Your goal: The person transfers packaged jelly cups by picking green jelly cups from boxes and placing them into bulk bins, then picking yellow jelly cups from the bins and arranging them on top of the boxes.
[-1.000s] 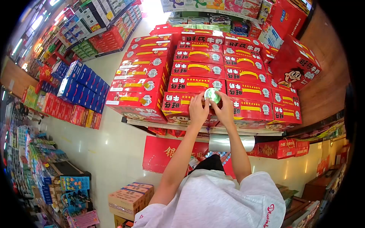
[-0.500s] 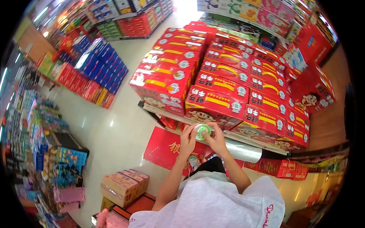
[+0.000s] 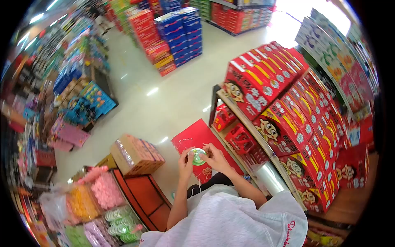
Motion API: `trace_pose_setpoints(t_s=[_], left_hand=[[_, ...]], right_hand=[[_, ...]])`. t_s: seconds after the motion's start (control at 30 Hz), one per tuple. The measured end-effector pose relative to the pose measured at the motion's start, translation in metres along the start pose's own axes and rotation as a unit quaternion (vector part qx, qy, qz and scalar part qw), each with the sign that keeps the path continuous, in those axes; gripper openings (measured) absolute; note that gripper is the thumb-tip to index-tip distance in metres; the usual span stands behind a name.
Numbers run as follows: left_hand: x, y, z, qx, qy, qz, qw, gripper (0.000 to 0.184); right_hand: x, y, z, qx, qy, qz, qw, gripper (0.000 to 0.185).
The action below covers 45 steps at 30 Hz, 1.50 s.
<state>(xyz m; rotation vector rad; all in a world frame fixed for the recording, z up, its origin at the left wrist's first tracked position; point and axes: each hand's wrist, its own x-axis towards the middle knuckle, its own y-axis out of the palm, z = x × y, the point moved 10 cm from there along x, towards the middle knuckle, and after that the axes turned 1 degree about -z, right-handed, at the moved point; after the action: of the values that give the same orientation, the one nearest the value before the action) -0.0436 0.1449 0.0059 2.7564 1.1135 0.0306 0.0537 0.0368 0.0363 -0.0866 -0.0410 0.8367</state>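
Observation:
A small round green-and-white container (image 3: 198,157) is held up in front of my body, its flat face turned towards me. My left hand (image 3: 185,163) closes round its left side, with the thumb near the rim. On the other side, my right hand (image 3: 216,159) pinches the edge with bent fingers. What is printed on the container is too small to read. Below my hands lies a red mat (image 3: 190,137) on the floor.
Red milk cartons (image 3: 288,119) are stacked on a shelf (image 3: 247,123) at right. Bins of wrapped sweets (image 3: 108,189) stand at lower left, beside a cardboard box (image 3: 135,155). Blue boxes (image 3: 181,37) rise farther off; goods shelves (image 3: 82,82) line the left.
My view has swung to the left, so the red cartons now sit farther right and the sweet bins show. Both hands still hold the container; the right fingers have shifted to its edge.

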Motion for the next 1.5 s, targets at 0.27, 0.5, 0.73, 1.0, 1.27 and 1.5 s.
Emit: trace_pose_setpoints(t_s=[0.27, 0.5, 0.73, 1.0, 1.27, 1.5], left_hand=[[-0.05, -0.131, -0.009, 0.032, -0.014, -0.117, 0.992, 0.024], [-0.109, -0.227, -0.026, 0.036, 0.06, -0.264, 0.962, 0.027], [-0.189, -0.324, -0.037, 0.139, 0.085, -0.411, 0.897, 0.026], [-0.291, -0.419, -0.038, 0.237, 0.06, -0.551, 0.798, 0.029], [-0.395, -0.486, -0.012, 0.196, -0.002, -0.658, 0.727, 0.043], [-0.468, -0.514, 0.031, 0.308, -0.113, -0.727, 0.603, 0.059]], right_hand=[[0.006, 0.146, -0.005, 0.057, 0.002, 0.176, 0.983, 0.024], [-0.012, 0.26, -0.01, 0.024, 0.022, 0.279, 0.96, 0.027], [-0.056, 0.388, -0.02, -0.019, -0.014, 0.431, 0.902, 0.042], [-0.12, 0.534, -0.009, -0.135, -0.162, 0.548, 0.81, 0.041], [-0.201, 0.651, -0.018, -0.096, -0.214, 0.636, 0.736, 0.04], [-0.262, 0.702, -0.051, -0.127, -0.207, 0.702, 0.669, 0.041]])
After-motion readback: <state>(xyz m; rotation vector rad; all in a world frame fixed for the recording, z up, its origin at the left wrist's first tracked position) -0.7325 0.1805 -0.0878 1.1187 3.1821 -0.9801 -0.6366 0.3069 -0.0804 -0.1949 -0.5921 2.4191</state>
